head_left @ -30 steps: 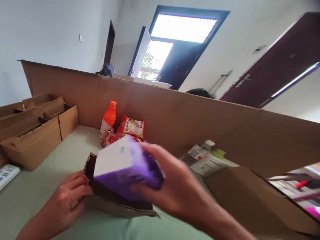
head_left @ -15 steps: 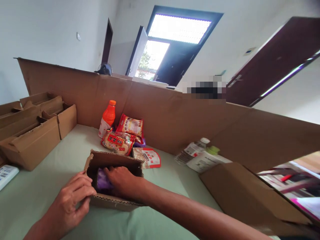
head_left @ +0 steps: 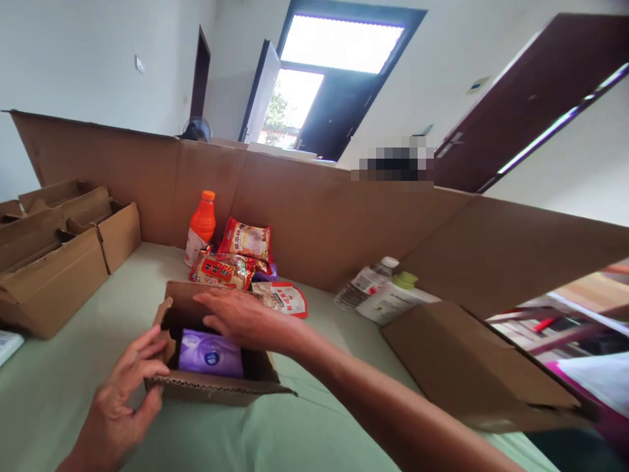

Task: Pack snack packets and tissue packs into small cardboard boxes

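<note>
A small open cardboard box sits on the green table in front of me. A purple packet lies flat inside it. My left hand holds the box's near left corner, fingers curled round the flap. My right hand hovers just above the box's far side, fingers stretched out flat and holding nothing.
Behind the box lie red snack packets and an orange bottle against a tall cardboard wall. A clear bottle and a white bottle lie to the right. Folded cardboard boxes stack at left; another box stands at right.
The purple packet went from my right hand into the box. My right hand has since lifted out of the box and opened flat above it.
</note>
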### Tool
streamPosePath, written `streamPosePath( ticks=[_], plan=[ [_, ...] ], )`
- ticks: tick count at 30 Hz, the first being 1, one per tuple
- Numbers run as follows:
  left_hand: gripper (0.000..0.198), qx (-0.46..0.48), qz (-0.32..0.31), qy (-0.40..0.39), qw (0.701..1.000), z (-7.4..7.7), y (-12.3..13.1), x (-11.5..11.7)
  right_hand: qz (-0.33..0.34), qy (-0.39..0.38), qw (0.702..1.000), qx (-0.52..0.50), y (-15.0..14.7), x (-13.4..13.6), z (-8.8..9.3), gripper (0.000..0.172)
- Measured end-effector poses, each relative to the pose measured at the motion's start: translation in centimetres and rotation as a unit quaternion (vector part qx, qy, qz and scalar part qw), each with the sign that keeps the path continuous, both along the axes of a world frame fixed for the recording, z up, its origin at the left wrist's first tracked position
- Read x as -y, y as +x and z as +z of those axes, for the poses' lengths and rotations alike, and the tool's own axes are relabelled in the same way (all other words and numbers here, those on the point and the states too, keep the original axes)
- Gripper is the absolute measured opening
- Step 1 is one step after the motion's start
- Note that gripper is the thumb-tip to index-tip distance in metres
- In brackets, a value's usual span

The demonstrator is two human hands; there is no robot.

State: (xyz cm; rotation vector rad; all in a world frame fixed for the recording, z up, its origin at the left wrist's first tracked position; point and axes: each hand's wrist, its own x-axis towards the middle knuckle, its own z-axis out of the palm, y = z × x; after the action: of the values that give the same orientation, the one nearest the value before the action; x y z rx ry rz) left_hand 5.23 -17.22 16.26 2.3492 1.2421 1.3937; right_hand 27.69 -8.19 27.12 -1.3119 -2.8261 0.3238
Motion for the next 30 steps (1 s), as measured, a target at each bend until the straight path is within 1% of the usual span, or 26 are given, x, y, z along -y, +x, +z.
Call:
streamPosePath(
  ticks=[2,4,7,10,12,14,16,17,18,19,22,23,24,26,27,28,30],
  plan=[
    [0.016,-0.02,0.0,-0.006,1.0,0.8,-0.4,-0.5,-0.007,-0.001,0.999,-0.043,1.1,-0.5,0.2,0.039],
    [0.013,-0.045,0.004,-0.017,0.999,1.4,-0.7,-0.9,-0.002,0.01,0.994,-0.108,2.9,-0.1,-0.1,0.038],
    [0.013,-0.063,-0.005,-0.051,0.997,1.7,-1.0,-1.3,0.0,0.038,0.978,-0.204,6.3,1.8,-1.3,0.03],
    [0.012,-0.049,-0.001,-0.062,0.997,1.4,-1.0,-1.6,-0.013,0.038,0.964,-0.264,8.9,3.7,-3.1,0.022],
    [0.012,-0.038,0.015,-0.053,0.998,1.1,-0.8,-1.7,-0.009,0.009,0.951,-0.31,9.4,4.1,-4.5,0.018],
    [0.018,-0.033,0.037,-0.051,0.997,0.9,-0.7,-1.7,-0.004,-0.036,0.933,-0.359,9.2,3.8,-5.9,0.017],
    [0.026,-0.032,0.068,-0.065,0.995,0.7,-0.6,-1.8,-0.009,-0.077,0.914,-0.398,8.7,3.4,-6.9,0.02],
    [0.029,-0.033,0.083,-0.072,0.993,0.7,-0.5,-1.9,-0.017,-0.083,0.907,-0.412,8.5,3.2,-7.2,0.022],
    [0.031,-0.033,0.095,-0.073,0.992,0.7,-0.4,-2.0,-0.033,-0.073,0.901,-0.426,8.4,3.1,-7.3,0.024],
    [0.031,-0.034,0.1,-0.067,0.992,0.8,-0.3,-2.1,-0.058,-0.043,0.896,-0.439,8.4,3.1,-7.2,0.025],
    [0.028,-0.042,0.078,-0.026,0.996,1.2,0.2,-2.6,-0.146,0.111,0.877,-0.445,8.7,3.4,-6.2,0.023],
    [0.027,-0.045,0.073,-0.012,0.996,1.3,0.4,-2.7,-0.158,0.144,0.879,-0.427,8.8,3.5,-5.8,0.025],
    [0.025,-0.046,0.076,0.003,0.996,1.4,0.5,-2.8,-0.157,0.153,0.89,-0.399,9.0,3.6,-5.6,0.03],
    [0.021,-0.043,0.102,0.031,0.993,1.3,0.9,-2.7,-0.133,0.116,0.927,-0.331,9.1,3.6,-5.6,0.042],
    [0.02,-0.035,0.118,0.043,0.991,1.2,1.1,-2.6,-0.124,0.09,0.94,-0.304,9.2,3.6,-5.9,0.045],
    [0.022,-0.021,0.133,0.049,0.99,1.1,1.2,-2.5,-0.122,0.069,0.948,-0.286,9.2,3.6,-6.2,0.046],
    [0.033,0.013,0.148,0.033,0.988,1.0,1.6,-2.2,-0.133,0.055,0.95,-0.278,9.1,3.4,-6.8,0.045]
  ],
)
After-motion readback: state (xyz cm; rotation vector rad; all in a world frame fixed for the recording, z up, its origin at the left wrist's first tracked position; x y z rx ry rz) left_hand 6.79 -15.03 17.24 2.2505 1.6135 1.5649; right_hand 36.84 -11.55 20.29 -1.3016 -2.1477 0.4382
